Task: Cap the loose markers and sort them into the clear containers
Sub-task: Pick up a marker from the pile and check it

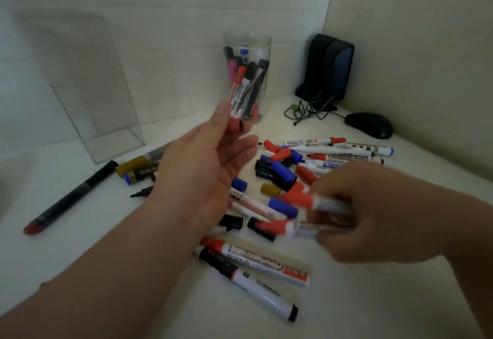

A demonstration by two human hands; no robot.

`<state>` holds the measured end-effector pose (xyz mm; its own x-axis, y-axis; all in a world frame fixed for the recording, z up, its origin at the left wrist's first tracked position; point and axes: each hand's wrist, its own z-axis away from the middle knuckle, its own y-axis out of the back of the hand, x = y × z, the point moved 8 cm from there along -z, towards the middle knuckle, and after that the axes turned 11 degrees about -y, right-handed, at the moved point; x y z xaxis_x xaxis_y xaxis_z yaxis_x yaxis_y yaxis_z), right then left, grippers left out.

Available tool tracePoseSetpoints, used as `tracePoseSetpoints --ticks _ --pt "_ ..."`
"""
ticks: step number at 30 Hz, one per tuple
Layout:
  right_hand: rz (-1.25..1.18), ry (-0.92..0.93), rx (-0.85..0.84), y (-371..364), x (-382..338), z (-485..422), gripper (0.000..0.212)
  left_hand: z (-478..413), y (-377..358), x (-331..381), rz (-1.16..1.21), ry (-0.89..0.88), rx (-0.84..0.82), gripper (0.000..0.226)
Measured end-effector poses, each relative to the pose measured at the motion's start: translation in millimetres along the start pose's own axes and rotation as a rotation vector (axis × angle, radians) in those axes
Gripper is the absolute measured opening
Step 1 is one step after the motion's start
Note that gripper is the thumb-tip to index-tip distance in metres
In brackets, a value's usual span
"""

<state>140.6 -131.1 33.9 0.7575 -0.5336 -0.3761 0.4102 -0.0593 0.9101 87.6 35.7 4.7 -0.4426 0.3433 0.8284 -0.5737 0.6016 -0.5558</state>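
My left hand (210, 162) is raised in front of the round clear container (248, 45), pinching a capped red marker (237, 90) by its lower end between thumb and fingertips. That container holds several markers standing upright. My right hand (373, 213), blurred, grips two red-capped markers (301, 200) low over a pile of loose markers and caps (282, 170) on the white table. A square clear container (80, 79) stands at the back left and looks empty.
Two thick markers (256, 266) lie near the front. A long dark pen (69, 200) and a few dark markers (136, 169) lie to the left. At the back right stand a black speaker (328, 69), tangled cables (309, 110) and a black mouse (369, 125).
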Motion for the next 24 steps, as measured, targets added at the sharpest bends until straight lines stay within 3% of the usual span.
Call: tracePoseSetpoints --ticks 3,6,11,19,24 --pt "-0.338 0.091 0.282 46.4 3.9 15.0 0.008 4.8 -9.4 -4.3 -0.012 0.037 -0.103 0.028" --pt "-0.486 0.09 0.347 49.8 5.9 14.5 0.02 11.1 -20.3 -8.0 0.009 0.057 -0.187 0.029" --pt "-0.447 0.042 0.398 49.8 2.9 12.0 0.027 15.9 -29.2 -7.8 0.004 0.051 -0.26 0.028" --pt "-0.449 0.018 0.45 57.1 12.0 16.4 0.028 17.0 -28.0 -5.3 -0.005 0.036 -0.246 0.028" --pt "-0.377 0.024 0.427 52.5 5.1 16.1 0.028 24.9 -35.0 -8.6 -0.109 0.015 -0.352 0.026"
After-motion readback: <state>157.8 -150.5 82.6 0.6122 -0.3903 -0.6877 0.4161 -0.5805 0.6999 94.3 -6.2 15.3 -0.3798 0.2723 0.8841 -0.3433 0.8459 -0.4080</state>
